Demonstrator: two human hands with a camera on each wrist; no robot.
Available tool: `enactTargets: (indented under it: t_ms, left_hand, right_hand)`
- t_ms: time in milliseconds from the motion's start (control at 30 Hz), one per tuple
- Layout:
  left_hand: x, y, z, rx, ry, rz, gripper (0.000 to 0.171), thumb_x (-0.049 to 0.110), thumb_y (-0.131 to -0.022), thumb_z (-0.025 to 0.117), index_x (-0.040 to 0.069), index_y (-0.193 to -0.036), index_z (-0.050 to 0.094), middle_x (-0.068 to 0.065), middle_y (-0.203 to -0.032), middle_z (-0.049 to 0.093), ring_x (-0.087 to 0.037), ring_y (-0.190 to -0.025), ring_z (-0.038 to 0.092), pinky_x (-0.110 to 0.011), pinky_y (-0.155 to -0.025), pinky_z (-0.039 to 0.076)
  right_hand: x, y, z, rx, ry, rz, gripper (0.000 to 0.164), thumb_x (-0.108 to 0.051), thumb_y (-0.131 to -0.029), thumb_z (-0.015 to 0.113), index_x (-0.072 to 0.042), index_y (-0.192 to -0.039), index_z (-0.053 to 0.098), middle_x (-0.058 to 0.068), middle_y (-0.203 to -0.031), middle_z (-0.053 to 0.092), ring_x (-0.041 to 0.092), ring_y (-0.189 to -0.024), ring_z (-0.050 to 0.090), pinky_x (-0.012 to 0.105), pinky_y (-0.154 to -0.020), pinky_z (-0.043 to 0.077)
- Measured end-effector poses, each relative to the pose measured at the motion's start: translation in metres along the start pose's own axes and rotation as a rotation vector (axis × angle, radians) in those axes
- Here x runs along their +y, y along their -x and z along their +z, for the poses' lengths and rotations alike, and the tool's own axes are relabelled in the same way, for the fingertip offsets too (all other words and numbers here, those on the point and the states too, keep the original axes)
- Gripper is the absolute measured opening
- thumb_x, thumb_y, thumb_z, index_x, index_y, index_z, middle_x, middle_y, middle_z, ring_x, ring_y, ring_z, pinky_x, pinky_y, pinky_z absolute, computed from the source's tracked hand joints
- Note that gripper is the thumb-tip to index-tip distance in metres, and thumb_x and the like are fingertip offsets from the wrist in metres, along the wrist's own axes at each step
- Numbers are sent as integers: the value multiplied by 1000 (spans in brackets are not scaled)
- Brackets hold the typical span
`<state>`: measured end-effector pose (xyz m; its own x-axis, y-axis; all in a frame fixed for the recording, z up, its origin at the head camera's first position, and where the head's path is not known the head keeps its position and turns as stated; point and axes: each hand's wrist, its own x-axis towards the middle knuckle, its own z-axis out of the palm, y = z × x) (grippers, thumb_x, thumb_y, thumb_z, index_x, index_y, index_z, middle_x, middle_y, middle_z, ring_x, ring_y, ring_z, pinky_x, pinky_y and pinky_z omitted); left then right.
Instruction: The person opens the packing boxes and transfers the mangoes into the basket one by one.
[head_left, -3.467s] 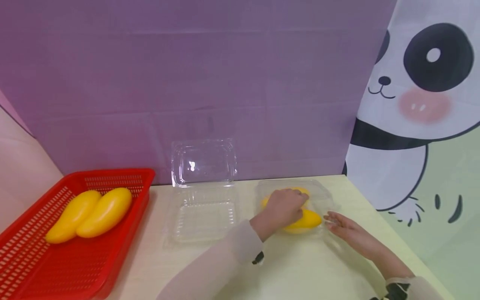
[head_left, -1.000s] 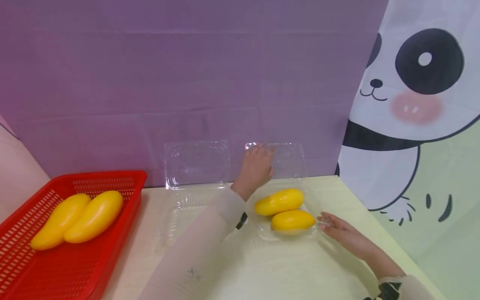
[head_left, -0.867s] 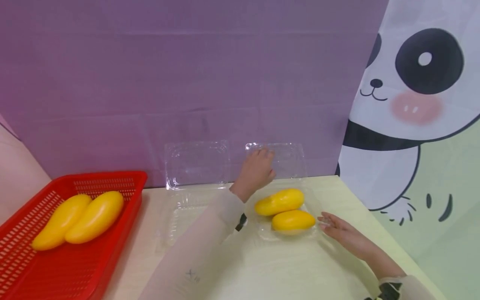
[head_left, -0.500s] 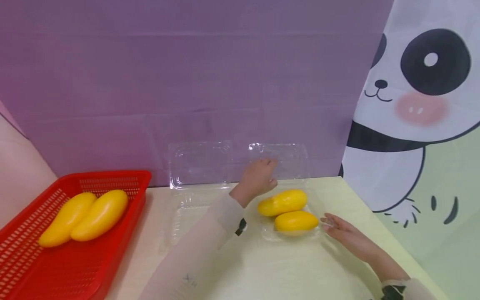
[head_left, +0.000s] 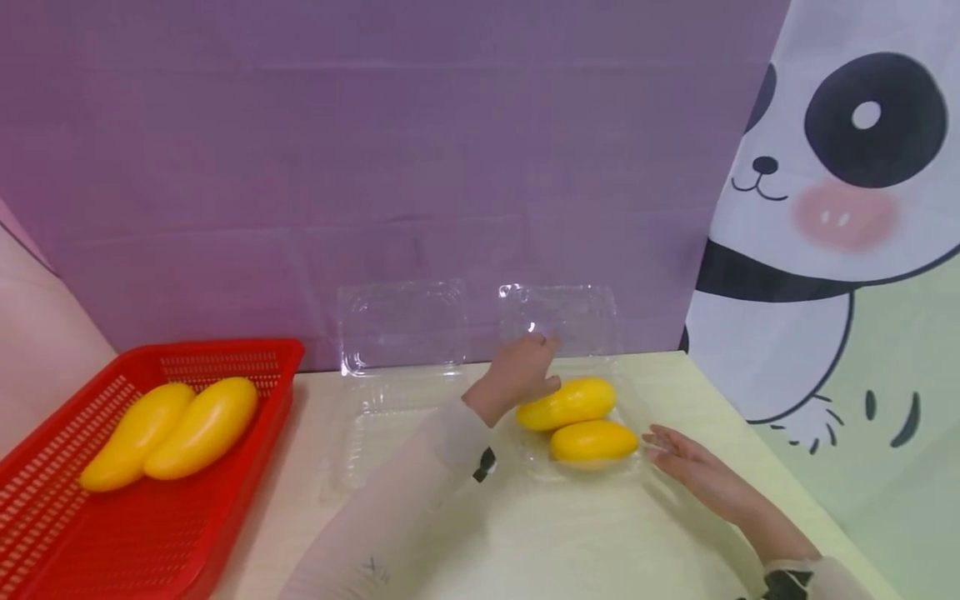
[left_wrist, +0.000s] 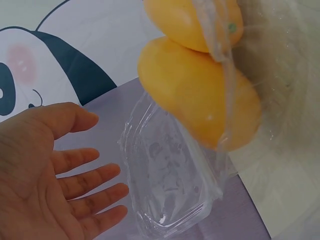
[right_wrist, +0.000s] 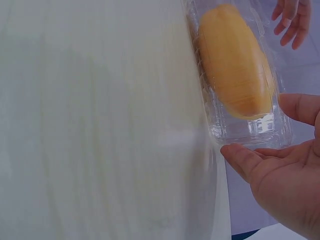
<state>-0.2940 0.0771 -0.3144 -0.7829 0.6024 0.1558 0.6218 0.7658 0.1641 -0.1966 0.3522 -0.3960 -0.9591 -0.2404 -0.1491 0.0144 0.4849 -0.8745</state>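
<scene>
Two yellow mangoes, a rear one (head_left: 581, 400) and a front one (head_left: 594, 442), lie in the base of the right-hand clear plastic container (right_wrist: 220, 131). Its lid (head_left: 581, 321) stands up behind them. My left hand (head_left: 519, 375) hovers over the rear mango's left end, in front of the lid. In the left wrist view its fingers (left_wrist: 92, 180) are spread and relaxed, holding nothing. My right hand (head_left: 701, 471) is at the container's right end. In the right wrist view its thumb and fingers (right_wrist: 242, 159) grip the container's rim at the corner.
A second clear container (head_left: 401, 329) stands with its lid up to the left, partly behind my left sleeve. A red basket (head_left: 281, 417) at the far left holds two more mangoes (head_left: 202, 429). A purple backdrop (head_left: 420, 167) rises behind the table (head_left: 570, 533).
My left hand has left the mangoes, gone up to the lid, which now stands upright, then drawn down and back toward the rear mango. My right hand stays at the container's right end.
</scene>
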Motion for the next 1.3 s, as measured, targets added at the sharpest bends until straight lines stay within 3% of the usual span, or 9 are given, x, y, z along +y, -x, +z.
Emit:
enactTargets:
  t_ms: [200,367,600,900,1300]
  left_hand:
    - [2,3,10,-51,-4,13,62,33,-91,61,12,-144,37,-6,-143,45,-23,-128,45,-37,-103,40]
    - [4,7,13,-51,-14,39,60,28,-89,63,12,-142,40,-6,-140,48,-22,-125,48,-35,-100,43]
    - [7,10,17,-104,27,15,59,26,-88,65,15,-141,42,-5,-135,52,-20,-118,52,-34,-95,47]
    - [11,12,27,-110,17,48,61,25,-85,69,15,-140,44,-4,-130,55,-19,-113,54,-32,-93,47]
    - [14,14,38,-131,45,12,65,18,-81,74,17,-139,44,-3,-126,55,-18,-108,54,-31,-94,46]
  right_hand:
    - [-1,1,0,-4,-4,-15,67,-24,-100,43,11,-145,9,36,-147,16,50,-134,23,58,-106,27]
    - [-3,0,0,-5,-17,-6,67,-25,-100,43,11,-145,8,36,-147,15,49,-135,21,58,-107,25]
    - [-3,1,0,-14,-32,1,69,-25,-100,43,12,-145,6,36,-148,13,49,-136,18,59,-108,23]
    - [0,0,0,-6,-24,6,68,-26,-100,43,11,-145,7,35,-148,15,48,-135,21,58,-107,25]
    - [-4,1,-2,-2,14,34,70,-31,-99,45,9,-146,10,33,-149,16,47,-135,22,58,-107,26]
